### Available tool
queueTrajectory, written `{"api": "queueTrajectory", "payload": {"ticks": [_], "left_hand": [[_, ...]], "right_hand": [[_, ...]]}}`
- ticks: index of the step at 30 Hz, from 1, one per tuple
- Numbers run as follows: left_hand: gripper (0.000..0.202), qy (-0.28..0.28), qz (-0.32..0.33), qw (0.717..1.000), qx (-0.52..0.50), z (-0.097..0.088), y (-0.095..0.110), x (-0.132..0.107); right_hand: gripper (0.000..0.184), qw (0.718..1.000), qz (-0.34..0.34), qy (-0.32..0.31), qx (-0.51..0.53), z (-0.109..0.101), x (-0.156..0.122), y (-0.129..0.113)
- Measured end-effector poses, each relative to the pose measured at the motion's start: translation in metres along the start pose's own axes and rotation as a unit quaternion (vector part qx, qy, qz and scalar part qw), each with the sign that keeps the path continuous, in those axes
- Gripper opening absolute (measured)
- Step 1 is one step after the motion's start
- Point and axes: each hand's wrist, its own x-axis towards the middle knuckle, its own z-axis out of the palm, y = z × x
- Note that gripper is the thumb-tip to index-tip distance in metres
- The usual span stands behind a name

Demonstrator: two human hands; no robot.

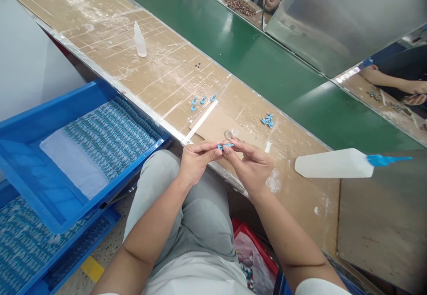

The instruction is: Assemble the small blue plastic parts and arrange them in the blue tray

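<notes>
Pinching a small blue piece (225, 145) by its two ends, I hold it up near the front edge of the bench (160, 77). My left hand (199, 158) has thumb and forefinger closed on one end, the other fingers curled in behind. My right hand (251, 163) grips the other end the same way, thumb against fingertips, so the two hands nearly meet around the piece. Just past my fingertips, a small clear round object (231, 133) sits on a flat cardboard sheet (213, 125). Beyond it to the left, four more blue pieces (203, 99) stand apart on the bench; to the right lies a little heap of blue parts (267, 120). A white bottle (333, 163) with a blue nozzle lies on its side, to the right of my right hand.
</notes>
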Motion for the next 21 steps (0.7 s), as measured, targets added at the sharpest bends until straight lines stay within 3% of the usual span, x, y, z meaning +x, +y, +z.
{"api": "queueTrajectory", "payload": {"ticks": [9,15,21], "left_hand": [[0.022,-0.038,0.024,0.999,0.014,0.0,-0.003,-0.001],[0.022,-0.051,0.034,0.998,0.008,0.0,-0.004,0.0],[0.027,-0.062,0.009,0.998,0.008,-0.002,-0.005,-0.002]], "right_hand": [[0.02,0.994,0.059,-0.039,0.085,-0.006,0.004,-0.001],[0.026,0.988,0.093,-0.06,0.106,-0.011,0.006,0.0],[0.036,0.962,0.145,-0.159,0.168,-0.016,0.012,-0.003]]}}
